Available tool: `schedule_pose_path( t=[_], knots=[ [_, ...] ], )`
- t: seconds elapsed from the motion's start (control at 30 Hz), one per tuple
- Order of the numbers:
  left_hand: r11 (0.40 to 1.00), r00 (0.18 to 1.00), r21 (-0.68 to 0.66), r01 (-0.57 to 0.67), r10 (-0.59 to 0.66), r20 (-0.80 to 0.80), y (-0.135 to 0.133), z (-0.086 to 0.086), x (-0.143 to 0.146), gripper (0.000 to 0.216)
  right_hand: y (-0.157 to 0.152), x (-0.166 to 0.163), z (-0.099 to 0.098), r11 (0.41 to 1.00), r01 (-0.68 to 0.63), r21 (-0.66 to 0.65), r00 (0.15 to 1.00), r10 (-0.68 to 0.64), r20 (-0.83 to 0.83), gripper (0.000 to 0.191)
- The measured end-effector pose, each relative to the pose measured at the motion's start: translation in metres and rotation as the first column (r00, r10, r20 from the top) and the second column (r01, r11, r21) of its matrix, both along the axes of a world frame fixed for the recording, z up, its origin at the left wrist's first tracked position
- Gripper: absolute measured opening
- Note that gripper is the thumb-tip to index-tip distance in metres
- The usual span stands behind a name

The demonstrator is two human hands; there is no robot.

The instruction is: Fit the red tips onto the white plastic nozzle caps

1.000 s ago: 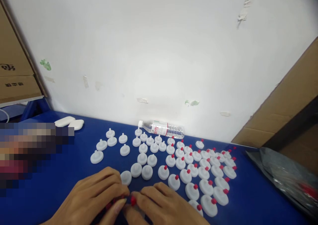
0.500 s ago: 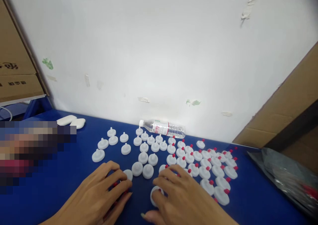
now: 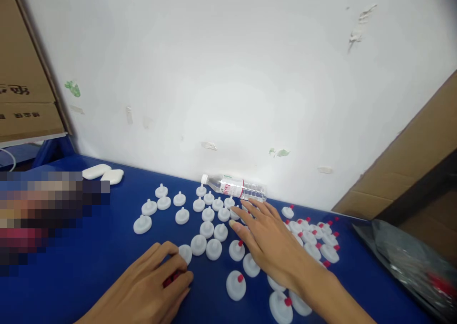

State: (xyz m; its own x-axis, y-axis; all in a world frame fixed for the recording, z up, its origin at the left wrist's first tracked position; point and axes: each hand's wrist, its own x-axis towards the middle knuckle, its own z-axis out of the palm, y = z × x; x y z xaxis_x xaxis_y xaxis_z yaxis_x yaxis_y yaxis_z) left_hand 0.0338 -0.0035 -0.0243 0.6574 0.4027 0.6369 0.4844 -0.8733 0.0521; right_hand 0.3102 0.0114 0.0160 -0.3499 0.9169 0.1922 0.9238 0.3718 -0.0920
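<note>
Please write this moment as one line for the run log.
left hand: curled around small red pieces | right hand: fingers spread, over white discs, some red-tipped | bottle: lying on its side

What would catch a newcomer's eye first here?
White discs with red caps crowd the right side of the blue table; ones with bare white stems spread across its middle and left. The right hand stretches over some discs, and red pieces peek from the left hand.

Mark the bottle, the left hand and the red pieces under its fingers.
Bottle (image 3: 233,187): head view, on its label.
Left hand (image 3: 152,280): head view, on its back.
Red pieces (image 3: 167,282): head view, on one's visible side.
</note>
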Motion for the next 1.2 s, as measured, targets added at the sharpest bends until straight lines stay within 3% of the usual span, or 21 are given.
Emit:
schedule_pose_path(
  t=[0.17,0.27,0.4,0.5,0.57,0.7,0.83,0.93,1.03,1.2],
  knots=[
    [0.997,0.998,-0.077,-0.026,0.021,-0.066,-0.004,-0.003,-0.004,0.025,0.003,-0.001,-0.005,0.997,-0.034,-0.075,0.999,0.032,-0.032,0.056],
    [0.994,0.997,-0.101,-0.037,0.030,-0.072,-0.003,-0.008,-0.004,0.019,0.005,-0.001,-0.005,0.997,-0.073,-0.024,0.995,0.072,-0.065,0.052],
    [0.994,0.999,-0.110,-0.011,0.007,-0.041,0.000,-0.009,-0.004,0.025,0.006,0.000,-0.004,0.970,-0.061,0.234,0.983,0.099,-0.156,0.040],
    [0.992,0.999,-0.128,0.014,-0.019,-0.041,0.000,-0.005,-0.003,0.034,0.002,-0.002,0.000,0.873,-0.026,0.486,0.962,0.154,-0.225,0.024],
    [0.993,0.999,-0.115,0.034,-0.038,-0.030,-0.001,-0.002,-0.003,0.038,-0.004,-0.005,0.003,0.825,-0.042,0.563,0.954,0.201,-0.223,0.017],
    [0.996,0.997,-0.061,0.069,-0.071,-0.025,0.000,0.002,-0.002,0.041,-0.019,-0.018,0.005,0.860,-0.109,0.498,0.937,0.256,-0.236,0.013],
    [0.996,0.996,0.019,0.083,-0.083,0.026,0.001,0.009,-0.004,0.038,-0.032,-0.028,0.004,0.866,-0.316,0.388,0.900,0.402,-0.165,0.021],
    [0.994,0.996,0.074,0.075,-0.079,0.043,0.000,0.014,-0.005,0.038,-0.037,-0.031,0.004,0.858,-0.393,0.329,0.892,0.443,-0.090,0.042],
    [0.985,0.999,0.173,0.020,-0.028,0.044,0.000,0.014,-0.006,0.037,-0.040,-0.033,0.005,0.867,-0.381,0.321,0.902,0.425,-0.079,0.057],
    [0.977,0.998,0.211,0.042,-0.052,0.042,0.000,0.014,-0.010,0.034,-0.038,-0.035,0.001,0.833,-0.415,0.365,0.863,0.488,-0.133,0.039]
  ],
)
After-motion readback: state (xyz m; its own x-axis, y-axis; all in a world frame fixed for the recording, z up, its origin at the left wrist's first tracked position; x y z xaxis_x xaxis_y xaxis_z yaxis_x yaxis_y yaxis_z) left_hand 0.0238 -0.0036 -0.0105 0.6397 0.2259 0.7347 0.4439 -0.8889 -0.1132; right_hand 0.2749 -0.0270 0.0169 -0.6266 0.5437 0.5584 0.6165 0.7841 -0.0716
